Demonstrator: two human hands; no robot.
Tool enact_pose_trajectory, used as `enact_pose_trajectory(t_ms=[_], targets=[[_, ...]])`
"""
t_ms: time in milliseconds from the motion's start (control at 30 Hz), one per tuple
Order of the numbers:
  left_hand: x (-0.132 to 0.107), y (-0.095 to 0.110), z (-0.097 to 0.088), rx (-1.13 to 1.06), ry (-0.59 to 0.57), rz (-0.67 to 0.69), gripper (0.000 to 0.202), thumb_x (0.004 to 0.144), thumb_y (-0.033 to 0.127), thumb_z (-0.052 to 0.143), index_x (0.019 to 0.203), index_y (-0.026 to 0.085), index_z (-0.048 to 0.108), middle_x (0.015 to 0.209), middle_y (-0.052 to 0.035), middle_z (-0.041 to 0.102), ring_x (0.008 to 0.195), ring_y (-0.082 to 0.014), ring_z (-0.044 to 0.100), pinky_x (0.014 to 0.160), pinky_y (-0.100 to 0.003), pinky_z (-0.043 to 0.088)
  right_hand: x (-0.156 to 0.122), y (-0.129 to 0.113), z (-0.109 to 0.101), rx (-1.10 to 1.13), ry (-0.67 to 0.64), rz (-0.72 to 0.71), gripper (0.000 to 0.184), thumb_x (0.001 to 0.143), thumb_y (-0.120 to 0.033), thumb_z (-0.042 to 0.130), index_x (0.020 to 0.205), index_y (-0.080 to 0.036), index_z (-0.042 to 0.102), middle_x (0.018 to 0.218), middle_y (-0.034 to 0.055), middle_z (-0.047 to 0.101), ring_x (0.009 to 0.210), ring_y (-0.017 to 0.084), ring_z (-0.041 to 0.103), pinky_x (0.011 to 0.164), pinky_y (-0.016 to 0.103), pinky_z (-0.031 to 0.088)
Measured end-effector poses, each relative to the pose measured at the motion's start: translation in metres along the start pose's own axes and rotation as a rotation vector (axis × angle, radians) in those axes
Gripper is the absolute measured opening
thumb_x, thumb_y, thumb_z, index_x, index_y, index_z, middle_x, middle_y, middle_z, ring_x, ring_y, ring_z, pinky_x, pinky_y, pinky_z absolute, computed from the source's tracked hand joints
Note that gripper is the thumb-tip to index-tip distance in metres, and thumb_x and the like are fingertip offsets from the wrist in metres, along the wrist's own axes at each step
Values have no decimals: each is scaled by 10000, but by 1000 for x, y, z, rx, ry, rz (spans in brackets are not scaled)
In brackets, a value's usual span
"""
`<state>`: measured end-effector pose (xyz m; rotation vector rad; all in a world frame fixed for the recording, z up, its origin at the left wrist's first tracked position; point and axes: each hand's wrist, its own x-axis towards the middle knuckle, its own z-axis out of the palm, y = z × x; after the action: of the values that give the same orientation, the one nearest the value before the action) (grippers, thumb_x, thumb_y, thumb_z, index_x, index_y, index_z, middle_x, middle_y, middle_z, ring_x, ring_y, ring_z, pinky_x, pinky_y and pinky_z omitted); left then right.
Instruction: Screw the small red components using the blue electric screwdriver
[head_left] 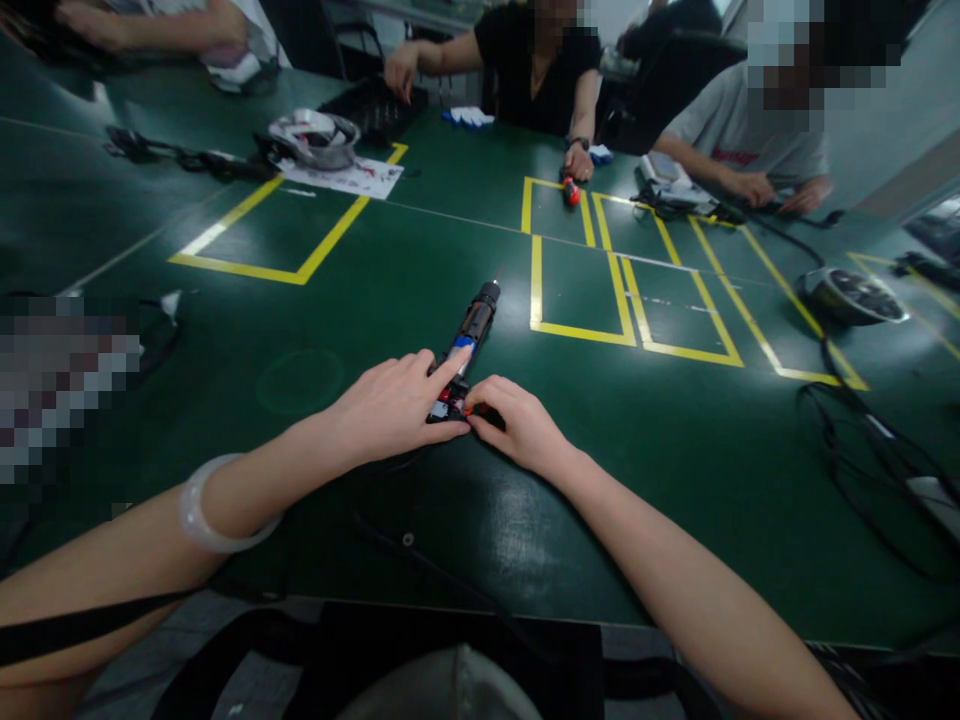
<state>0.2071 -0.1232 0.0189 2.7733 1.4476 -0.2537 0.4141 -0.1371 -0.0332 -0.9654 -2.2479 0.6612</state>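
Note:
A black electric screwdriver (pixel 476 318) with a blue-and-white band lies on the green table, its thin tip pointing away from me. My left hand (pixel 394 400) grips its rear half, the index finger stretched along the body and the thumb near the back end. Red and white parts (pixel 446 402) show at that back end, between my hands. My right hand (pixel 517 420) is closed in a pinch there, with a bit of orange-red at the fingertips. What exactly it pinches is too small to make out.
Yellow tape frames (pixel 585 332) mark the green table (pixel 300 480). A metal bowl (pixel 315 140) stands far left on a printed sheet; another bowl (pixel 855 297) is at right, near black cables (pixel 847 450). Several people sit opposite, one hand (pixel 577 160) by a red-and-black item (pixel 571 192).

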Motion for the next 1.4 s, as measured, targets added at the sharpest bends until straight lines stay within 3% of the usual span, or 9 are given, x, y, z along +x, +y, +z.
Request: enact_pose_trajectory(t_ms=[233, 467, 767, 1067, 1233, 1400], targets=[[1, 2, -3, -11, 1, 5, 865, 946, 662, 428, 1620, 176, 190, 1155, -169, 583, 986, -313, 615, 801, -373, 471, 2, 1, 4, 26, 39, 12, 106, 972, -159, 535, 944, -198, 629, 926, 54, 614, 889, 182, 608, 809, 295, 494], [1, 0, 0, -38, 22, -14, 838, 948, 660, 413, 1618, 198, 212, 1147, -166, 584, 963, -313, 623, 767, -361, 473, 1, -1, 2, 94, 38, 80, 149, 915, -115, 525, 1009, -214, 586, 943, 39, 658, 864, 167, 631, 808, 296, 511], [6, 1, 7, -26, 84, -75, 761, 959, 703, 323, 1607, 304, 285, 1086, -135, 597, 897, -311, 648, 783, -385, 468, 1, -5, -1, 40, -13, 110, 211, 877, -84, 495, 1022, -225, 557, 975, 51, 655, 920, 198, 620, 871, 352, 510], [9, -2, 5, -11, 105, -89, 737, 918, 637, 457, 1581, 333, 347, 1085, -130, 608, 959, -317, 629, 817, -388, 464, -9, -3, -6, 98, 47, 103, 209, 896, -102, 494, 1061, -212, 561, 987, 56, 669, 910, 183, 632, 864, 345, 511], [15, -29, 2, 29, 82, -174, 764, 896, 682, 448, 1583, 373, 325, 1106, -135, 598, 971, -331, 619, 811, -397, 456, -12, 1, -11, 123, 80, 120, 210, 900, -100, 499, 1064, -208, 572, 967, 47, 676, 891, 170, 641, 850, 331, 511], [18, -91, 2, 43, 41, -337, 760, 917, 724, 371, 1592, 383, 293, 1119, -156, 575, 979, -333, 591, 744, -375, 445, -13, 4, -12, 123, 79, 124, 198, 908, -116, 508, 1066, -212, 577, 959, 42, 675, 878, 167, 640, 839, 326, 510]])
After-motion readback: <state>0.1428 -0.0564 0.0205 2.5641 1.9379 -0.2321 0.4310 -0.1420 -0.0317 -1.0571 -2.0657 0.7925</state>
